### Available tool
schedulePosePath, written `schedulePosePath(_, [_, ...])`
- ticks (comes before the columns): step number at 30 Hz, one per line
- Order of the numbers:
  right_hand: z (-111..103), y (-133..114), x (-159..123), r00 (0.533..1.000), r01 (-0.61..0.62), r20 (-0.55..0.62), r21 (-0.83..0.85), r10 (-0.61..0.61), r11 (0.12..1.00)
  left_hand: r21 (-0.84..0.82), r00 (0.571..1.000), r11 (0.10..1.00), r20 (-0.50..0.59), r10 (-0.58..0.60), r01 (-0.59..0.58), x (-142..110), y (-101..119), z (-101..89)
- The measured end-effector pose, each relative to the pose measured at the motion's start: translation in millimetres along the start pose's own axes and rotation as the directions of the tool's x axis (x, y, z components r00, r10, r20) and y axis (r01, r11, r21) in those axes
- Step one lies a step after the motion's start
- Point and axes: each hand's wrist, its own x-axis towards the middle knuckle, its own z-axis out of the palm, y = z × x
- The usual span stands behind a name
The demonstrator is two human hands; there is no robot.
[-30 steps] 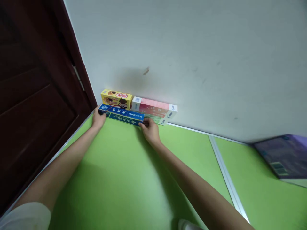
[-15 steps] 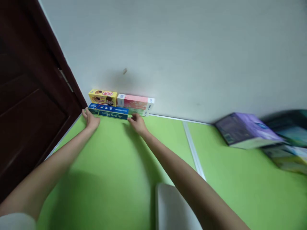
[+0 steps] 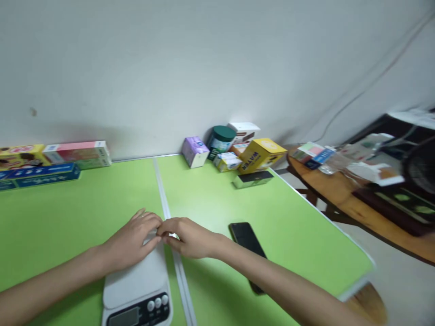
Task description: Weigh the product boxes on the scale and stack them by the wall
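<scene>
A white kitchen scale with a dark display panel and round buttons lies on the green table in front of me. Across its far end rests my left hand, fingers stretched to the right and the thumb apart from them. My right hand meets those fingertips at the scale's far right corner. Its fingers are closed in a pinch, and what lies between them, if anything, is hidden. To the right of my right wrist, partly behind the forearm, lies a black phone.
By the wall at left lie a blue toothpaste-like box, a pink box and a yellow box. At the back right stand a purple box, a green-lidded tub and a yellow box. A cluttered wooden table is beyond.
Both hands have left the blue box by the wall and come back to the scale. The view has swung right, bringing the phone, the boxes at right and the wooden table into sight.
</scene>
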Motion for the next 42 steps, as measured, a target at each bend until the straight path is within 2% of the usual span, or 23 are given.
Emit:
schedulePosePath(3, [-20,28,-50,0.987,-0.097,-0.132,-0.021,0.093,0.995,-0.043,0.997,0.998,0.045,0.056,-0.054,48,28,13.5])
schedulePosePath(4, [-28,43,-66,0.966,-0.154,-0.213,-0.009,0.148,0.988,-0.063,0.997,0.996,0.049,0.061,-0.058,65,35,19.2])
schedulePosePath(5, [-38,59,-81,0.923,-0.224,-0.313,0.037,0.224,0.974,-0.081,0.997,0.995,0.048,0.065,-0.061,84,42,25.3])
schedulePosePath(6, [-48,78,-96,0.854,-0.292,-0.416,0.110,0.311,0.950,-0.093,0.997,0.993,0.039,0.072,-0.069,103,50,31.6])
schedulePosePath(8, [-69,118,-125,0.658,-0.382,-0.576,0.298,0.484,0.875,-0.111,0.998,0.992,0.003,0.067,-0.066,146,65,44.8])
schedulePosePath(9, [-78,138,-139,0.571,-0.404,-0.627,0.347,0.529,0.847,-0.118,0.999,0.992,-0.020,0.048,-0.050,168,73,51.5])
schedulePosePath(12, [-101,194,-179,0.339,-0.448,-0.730,0.429,0.593,0.784,-0.145,0.995,0.988,-0.087,-0.055,0.042,234,94,71.8])
schedulePosePath(15, [-112,237,-207,0.119,-0.465,-0.781,0.502,0.614,0.729,-0.169,0.979,0.979,-0.145,-0.140,0.115,288,107,91.3])
schedulePosePath(17, [-117,260,-217,0.022,-0.457,-0.786,0.542,0.618,0.705,-0.185,0.968,0.972,-0.176,-0.177,0.144,314,110,103.1])
schedulePosePath(18, [-119,269,-219,-0.004,-0.448,-0.782,0.558,0.623,0.698,-0.192,0.964,0.969,-0.186,-0.188,0.152,324,110,108.5])
schedulePosePath(20, [-121,283,-220,-0.023,-0.425,-0.775,0.580,0.632,0.695,-0.205,0.960,0.966,-0.197,-0.200,0.159,339,108,118.0])
schedulePosePath(24, [-116,288,-216,-0.005,-0.392,-0.777,0.581,0.630,0.713,-0.223,0.957,0.963,-0.207,-0.201,0.154,342,99,126.3])
schedulePosePath(27, [-107,269,-215,0.045,-0.376,-0.770,0.577,0.636,0.725,-0.232,0.960,0.959,-0.187,-0.208,0.163,319,86,115.6])
schedulePosePath(28, [-104,258,-213,0.077,-0.372,-0.764,0.574,0.641,0.730,-0.235,0.962,0.957,-0.171,-0.211,0.169,305,80,108.4])
schedulePosePath(29, [-101,245,-211,0.131,-0.371,-0.752,0.567,0.646,0.736,-0.235,0.964,0.956,-0.155,-0.215,0.175,289,74,99.6])
schedulePosePath(30, [-99,231,-207,0.208,-0.373,-0.732,0.554,0.649,0.744,-0.236,0.965,0.954,-0.137,-0.222,0.185,269,67,89.3])
schedulePosePath(31, [-97,215,-202,0.309,-0.374,-0.698,0.536,0.646,0.757,-0.244,0.966,0.949,-0.114,-0.232,0.199,247,61,78.1])
schedulePosePath(33, [-93,179,-186,0.544,-0.377,-0.572,0.487,0.614,0.788,-0.278,0.961,0.928,-0.047,-0.271,0.248,196,50,53.8])
schedulePosePath(34, [-90,160,-177,0.647,-0.378,-0.489,0.461,0.585,0.803,-0.299,0.955,0.913,-0.012,-0.296,0.279,168,46,41.5])
schedulePosePath(35, [-86,141,-166,0.723,-0.373,-0.414,0.439,0.553,0.817,-0.313,0.947,0.898,0.016,-0.322,0.310,139,43,29.5])
schedulePosePath(36, [-81,122,-154,0.780,-0.363,-0.352,0.419,0.517,0.832,-0.319,0.937,0.885,0.031,-0.348,0.339,110,40,18.3])
schedulePosePath(38, [-67,86,-129,0.852,-0.323,-0.279,0.386,0.443,0.864,-0.298,0.914,0.869,0.029,-0.405,0.395,54,35,-0.8])
schedulePosePath(42, [-26,34,-81,0.931,-0.203,-0.216,0.361,0.294,0.910,-0.263,0.854,0.824,-0.002,-0.521,0.502,-39,17,-17.3])
